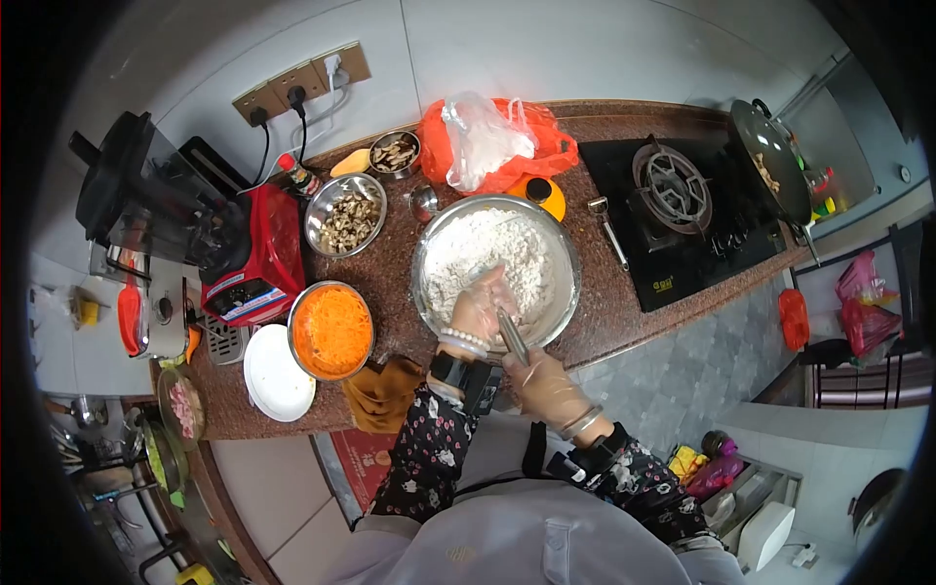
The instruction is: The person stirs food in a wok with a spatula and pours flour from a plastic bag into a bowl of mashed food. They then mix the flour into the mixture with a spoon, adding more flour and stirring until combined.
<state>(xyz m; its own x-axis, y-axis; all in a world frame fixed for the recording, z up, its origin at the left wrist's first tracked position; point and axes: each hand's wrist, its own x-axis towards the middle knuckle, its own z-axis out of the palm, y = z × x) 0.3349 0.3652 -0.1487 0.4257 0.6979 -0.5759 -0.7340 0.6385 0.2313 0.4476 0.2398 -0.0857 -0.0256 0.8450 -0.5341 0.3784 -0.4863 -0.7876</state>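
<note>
A large metal bowl (567, 263) of white floury mixture (487, 244) stands on the counter before me. Inside it is my left hand (483, 300), in a thin clear glove, its fingers curled over the far end of a metal-handled utensil (512, 336). Whether those fingers grip the utensil or some of the mixture is hidden. At the bowl's near rim my right hand (546, 388), also gloved, is closed around the handle. The utensil's working end is hidden, so its kind does not show.
Left of the bowl are shredded carrot (332, 330), chopped mushrooms (349, 222), a white plate (280, 372), a brown cloth (385, 392) and a red blender (258, 258). Behind it lies a red plastic bag (556, 151). Rightward are a peeler (608, 234), gas hob (673, 185) and wok (770, 146).
</note>
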